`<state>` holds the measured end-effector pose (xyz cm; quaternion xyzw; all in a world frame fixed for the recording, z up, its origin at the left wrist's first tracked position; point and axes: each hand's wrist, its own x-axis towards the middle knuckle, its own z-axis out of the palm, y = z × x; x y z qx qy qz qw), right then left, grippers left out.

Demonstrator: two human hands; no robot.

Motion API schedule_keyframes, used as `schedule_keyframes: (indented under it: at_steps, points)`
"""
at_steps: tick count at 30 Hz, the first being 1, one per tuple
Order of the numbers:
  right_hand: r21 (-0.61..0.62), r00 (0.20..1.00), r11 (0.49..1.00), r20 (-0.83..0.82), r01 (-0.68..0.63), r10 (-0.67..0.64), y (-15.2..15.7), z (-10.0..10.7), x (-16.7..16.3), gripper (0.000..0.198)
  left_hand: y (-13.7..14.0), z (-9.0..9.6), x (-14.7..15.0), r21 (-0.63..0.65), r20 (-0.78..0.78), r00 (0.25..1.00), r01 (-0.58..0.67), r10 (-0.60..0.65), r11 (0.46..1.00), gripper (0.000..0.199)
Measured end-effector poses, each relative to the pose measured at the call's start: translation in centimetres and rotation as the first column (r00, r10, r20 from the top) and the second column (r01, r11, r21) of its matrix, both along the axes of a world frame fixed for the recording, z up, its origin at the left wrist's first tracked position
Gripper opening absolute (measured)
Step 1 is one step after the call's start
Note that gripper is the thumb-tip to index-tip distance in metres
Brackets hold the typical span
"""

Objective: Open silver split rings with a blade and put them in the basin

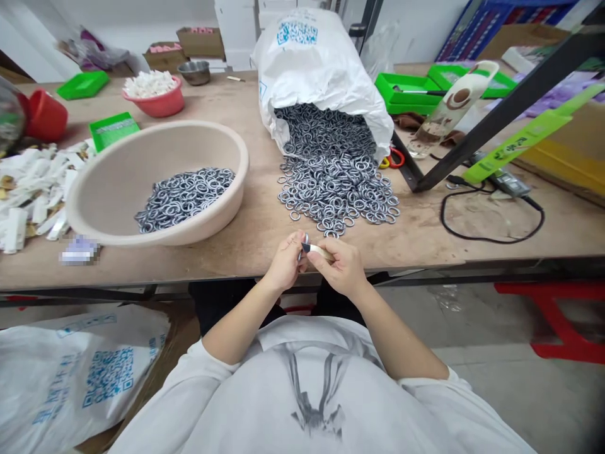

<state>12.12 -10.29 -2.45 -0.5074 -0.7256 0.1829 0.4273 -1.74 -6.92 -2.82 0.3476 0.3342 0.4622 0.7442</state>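
In our left hand [283, 261] we pinch a small round grey ring [306, 239]; our right hand [345, 266] grips a slim pale tool with a dark tip [320, 251], at the ring. We judge one ring is being worked; the next move calls for steadiness. The far white plastic sack [326, 72] shows a blue QR code [297, 33]; the near-left white plastic sack's [26, 353] blue characters we cannot read.
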Motion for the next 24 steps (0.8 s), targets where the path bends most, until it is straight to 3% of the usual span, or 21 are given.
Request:
schedule_keyframes:
  at_steps: [4,7,9,12,14,18,21,24]
  points:
    - [-0.077,0.999,0.997,-0.031,0.005,-0.008,0.5,-0.5,0.3,0.032,0.0,-0.2,-0.2,0.014,0.013,0.999,0.037,-0.037,0.999,0.052]
    - [-0.152,0.975,0.980,-0.156,0.133,-0.156,1.8,-0.7,1.3,0.039,-0.4,-0.2,-0.5,0.043,0.010,0.990,0.143,-0.143,0.989,0.054]
    - [-0.164,0.951,0.952,-0.131,0.257,-0.279,2.8,-0.6,2.0,0.040,-0.6,0.1,-0.8,0.039,0.039,0.982,0.183,-0.184,0.982,0.053]
    - [-0.122,0.931,0.935,0.199,0.333,-0.306,4.0,0.0,2.2,0.030,-0.6,0.7,-1.5,-0.014,0.125,0.985,0.124,-0.122,0.992,0.048]
    - [-0.136,0.861,0.928,0.438,0.346,-0.256,4.6,0.4,1.7,0.025,-0.3,1.2,-2.0,-0.075,0.189,0.980,0.079,-0.063,0.994,0.039]
    - [-0.198,0.742,0.894,0.642,0.402,-0.192,5.5,0.8,0.6,0.022,0.1,1.9,-3.2,-0.218,0.309,0.951,0.051,0.019,0.975,0.024]
    - [-0.200,0.789,0.904,0.581,0.377,-0.200,5.9,0.8,0.7,0.020,0.3,2.1,-3.7,-0.275,0.280,0.958,0.015,0.066,0.961,0.030]
    - [-0.241,0.944,0.930,0.247,0.277,-0.217,6.1,0.6,1.3,0.016,0.5,2.1,-3.6,-0.303,0.184,0.976,-0.058,0.118,0.951,0.038]
